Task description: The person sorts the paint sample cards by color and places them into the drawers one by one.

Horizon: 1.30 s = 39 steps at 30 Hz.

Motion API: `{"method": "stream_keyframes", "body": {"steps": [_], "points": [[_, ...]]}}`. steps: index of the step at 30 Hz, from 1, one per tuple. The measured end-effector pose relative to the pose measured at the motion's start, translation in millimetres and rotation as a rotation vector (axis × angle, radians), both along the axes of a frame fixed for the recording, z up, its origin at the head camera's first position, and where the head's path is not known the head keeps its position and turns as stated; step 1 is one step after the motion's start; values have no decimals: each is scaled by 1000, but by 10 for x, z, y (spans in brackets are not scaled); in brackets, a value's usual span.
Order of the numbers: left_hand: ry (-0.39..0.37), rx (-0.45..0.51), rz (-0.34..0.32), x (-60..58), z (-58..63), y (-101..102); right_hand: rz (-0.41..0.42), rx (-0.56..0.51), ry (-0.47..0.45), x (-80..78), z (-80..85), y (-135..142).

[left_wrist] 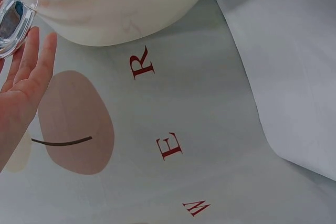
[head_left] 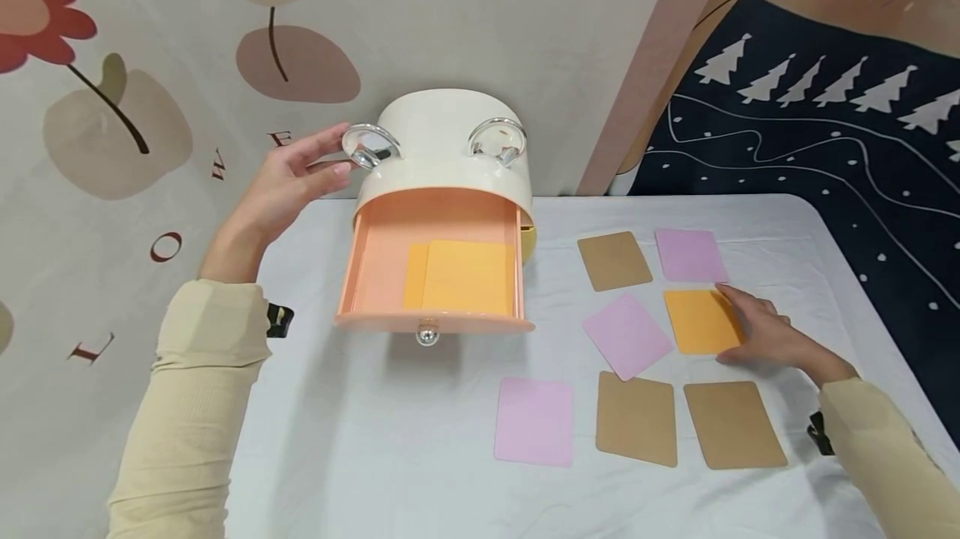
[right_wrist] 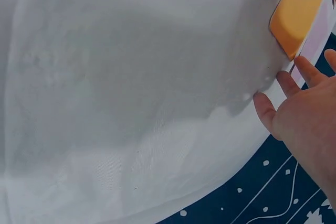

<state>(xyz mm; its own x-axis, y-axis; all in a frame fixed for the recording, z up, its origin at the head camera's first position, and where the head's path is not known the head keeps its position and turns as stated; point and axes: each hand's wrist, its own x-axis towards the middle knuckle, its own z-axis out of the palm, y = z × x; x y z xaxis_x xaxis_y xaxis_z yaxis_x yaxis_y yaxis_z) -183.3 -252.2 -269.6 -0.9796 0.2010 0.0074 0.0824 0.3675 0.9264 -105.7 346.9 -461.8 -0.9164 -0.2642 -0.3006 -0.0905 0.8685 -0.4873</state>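
My left hand (head_left: 296, 172) is at the left silver ear (head_left: 371, 146) of a white, rounded drawer box (head_left: 450, 139); its fingers reach the ear's outer edge and look fairly straight in the left wrist view. The box's peach drawer (head_left: 382, 264) is pulled out, with orange cards (head_left: 472, 276) lying in its right part. Over on the right, my right hand (head_left: 765, 331) holds an orange card (head_left: 697, 321) by opposite edges, thumb at the near side and fingers at the far corner. In the right wrist view, that orange card (right_wrist: 299, 11) looks slightly bowed.
Around the right hand lie brown cards (head_left: 636, 420) and pink cards (head_left: 534, 422) on the white tabletop (head_left: 405, 456). Two of them overlap at a corner. A clear round knob (head_left: 427, 333) sticks out from the drawer front. A patterned wall (head_left: 420, 14) stands close behind the box.
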Motion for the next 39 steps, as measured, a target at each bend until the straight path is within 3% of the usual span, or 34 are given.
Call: {"method": "stream_keyframes", "body": {"steps": [9, 16, 23, 39], "points": [[-10, 54, -10, -2, -16, -3, -29, 18, -17, -59, -36, -57], [2, 67, -8, -8, -19, -1, -62, 24, 53, -33, -91, -88], [-13, 106, -9, -12, -15, 12, -42, 45, 14, -53, -59, -66], [-10, 149, -17, -11, -17, 16, -40, 56, 71, -105, -76, -58]]}}
